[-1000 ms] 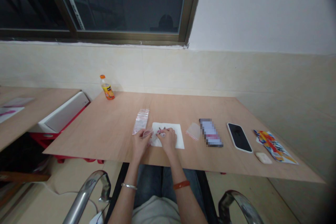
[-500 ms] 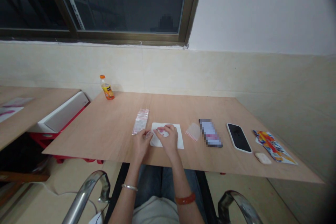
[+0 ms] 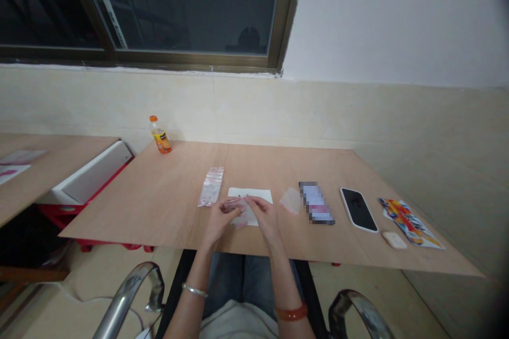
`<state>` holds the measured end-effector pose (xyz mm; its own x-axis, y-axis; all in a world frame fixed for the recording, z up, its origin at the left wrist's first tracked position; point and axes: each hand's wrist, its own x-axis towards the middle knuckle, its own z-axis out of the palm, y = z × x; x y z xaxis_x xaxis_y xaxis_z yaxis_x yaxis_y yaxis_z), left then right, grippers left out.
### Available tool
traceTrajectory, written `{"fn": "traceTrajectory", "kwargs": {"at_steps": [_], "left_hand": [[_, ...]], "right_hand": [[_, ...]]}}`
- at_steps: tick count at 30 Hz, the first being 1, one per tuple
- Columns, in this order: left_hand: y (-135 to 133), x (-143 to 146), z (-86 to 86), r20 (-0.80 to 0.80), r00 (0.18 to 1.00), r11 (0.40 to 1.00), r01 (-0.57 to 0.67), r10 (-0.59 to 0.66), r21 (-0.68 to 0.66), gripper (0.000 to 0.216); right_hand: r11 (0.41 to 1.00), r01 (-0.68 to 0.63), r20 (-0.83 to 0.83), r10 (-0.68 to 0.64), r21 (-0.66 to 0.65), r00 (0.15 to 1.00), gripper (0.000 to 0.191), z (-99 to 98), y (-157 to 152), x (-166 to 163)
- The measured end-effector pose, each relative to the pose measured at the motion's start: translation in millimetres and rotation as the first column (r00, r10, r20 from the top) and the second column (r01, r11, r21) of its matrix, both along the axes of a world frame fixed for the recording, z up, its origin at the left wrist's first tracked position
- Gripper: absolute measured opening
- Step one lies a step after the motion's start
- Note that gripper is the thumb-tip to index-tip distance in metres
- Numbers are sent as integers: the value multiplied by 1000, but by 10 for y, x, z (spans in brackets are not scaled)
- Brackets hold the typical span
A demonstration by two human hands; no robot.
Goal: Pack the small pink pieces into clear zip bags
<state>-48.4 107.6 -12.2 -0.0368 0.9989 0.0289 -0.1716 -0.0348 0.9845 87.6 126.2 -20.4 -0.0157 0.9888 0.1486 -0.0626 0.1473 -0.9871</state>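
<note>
Over a white sheet of paper, my left hand and my right hand pinch a small clear zip bag between them. Its upper edge, with a reddish strip, runs from one hand to the other. Pinkish marks show around the bag, but I cannot tell whether they are inside it or on the paper. Left of the paper lies an overlapping row of clear zip bags. A loose zip bag with a red seal line rests on the right.
On the right lie a blurred phone, a white-edged phone, a small white case and a colourful packet. An orange drink bottle stands at the back left. Metal chair arms flank my lap.
My right hand has turned and shifted right and down, away from the paper's middle. The zip bag now stretches between both hands. The whole view has shifted slightly.
</note>
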Motion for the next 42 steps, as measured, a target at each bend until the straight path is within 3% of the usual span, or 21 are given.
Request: {"fn": "traceTrajectory", "kwargs": {"at_steps": [7, 9, 16, 18, 25, 32, 42], "left_hand": [[-49, -47, 131, -78, 990, 993, 115, -117, -37, 33], [-60, -37, 175, -66, 993, 995, 101, -102, -18, 36], [-44, -41, 216, -62, 987, 983, -137, 145, 118, 24], [-40, -50, 208, -69, 987, 982, -134, 143, 131, 24], [-121, -11, 349, -84, 983, 974, -148, 164, 173, 21], [-185, 37, 519, -136, 991, 986, 4, 19, 169, 21], [-260, 41, 632, -232, 971, 974, -12, 65, 226, 18]], "right_hand": [[989, 145, -23, -145, 16, 989, 24, 100, -58, 45], [989, 148, -40, -147, 26, 988, 25, 131, -75, 44], [999, 20, -115, -16, 39, 993, 23, 298, -116, 44], [999, -28, -122, 33, 41, 992, 21, 337, -135, 36], [998, 15, -144, -7, 59, 989, 18, 427, -210, 24], [991, -25, -11, 27, 132, 1000, 19, 583, -283, 106], [974, -66, 50, 57, 218, 997, 15, 665, -340, 66]]}}
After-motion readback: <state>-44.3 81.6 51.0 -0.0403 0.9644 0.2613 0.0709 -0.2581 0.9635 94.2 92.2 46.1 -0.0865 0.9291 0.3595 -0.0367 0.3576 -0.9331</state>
